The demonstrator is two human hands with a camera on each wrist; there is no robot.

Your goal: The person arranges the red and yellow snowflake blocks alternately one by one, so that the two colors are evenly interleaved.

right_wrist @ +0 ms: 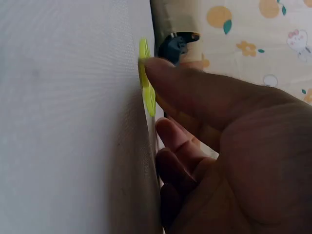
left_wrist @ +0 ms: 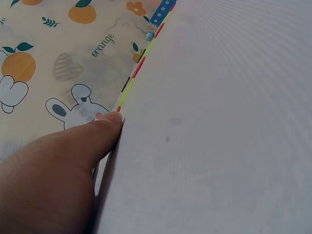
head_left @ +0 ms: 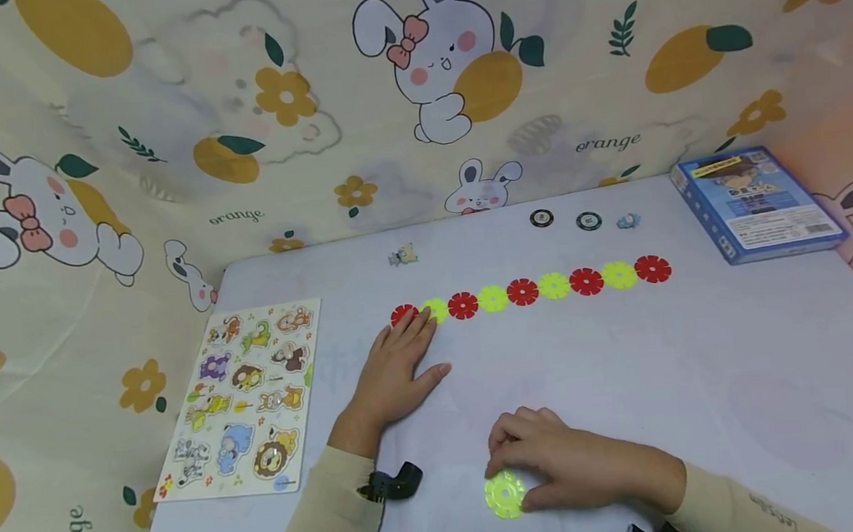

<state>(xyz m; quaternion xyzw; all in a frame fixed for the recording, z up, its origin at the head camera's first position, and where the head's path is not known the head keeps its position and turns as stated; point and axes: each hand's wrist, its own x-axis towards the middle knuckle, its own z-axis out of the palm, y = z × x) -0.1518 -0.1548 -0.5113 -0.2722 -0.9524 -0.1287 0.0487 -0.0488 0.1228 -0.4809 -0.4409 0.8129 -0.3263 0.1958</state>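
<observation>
My left hand (head_left: 393, 377) lies on the white table with its fingers extended over the left end of a row of notched plastic discs. Its fingertips cover part of the end red disc (head_left: 403, 314) and the yellow-green disc (head_left: 437, 309) beside it. Nearer to me, my right hand (head_left: 562, 460) pinches a loose yellow-green disc (head_left: 505, 494) between thumb and index finger. In the right wrist view the thumb meets the edge of this disc (right_wrist: 147, 92), close to the tabletop. The other fingers of that hand are curled.
Rightward the row alternates red and yellow-green, ending in a red disc (head_left: 653, 269). An animal sticker board (head_left: 311, 333) lies on the left. Behind the row are a small figure (head_left: 403, 255), two dark round chips (head_left: 588, 221) and a blue trinket (head_left: 628, 221). A blue box (head_left: 760, 202) sits at back right.
</observation>
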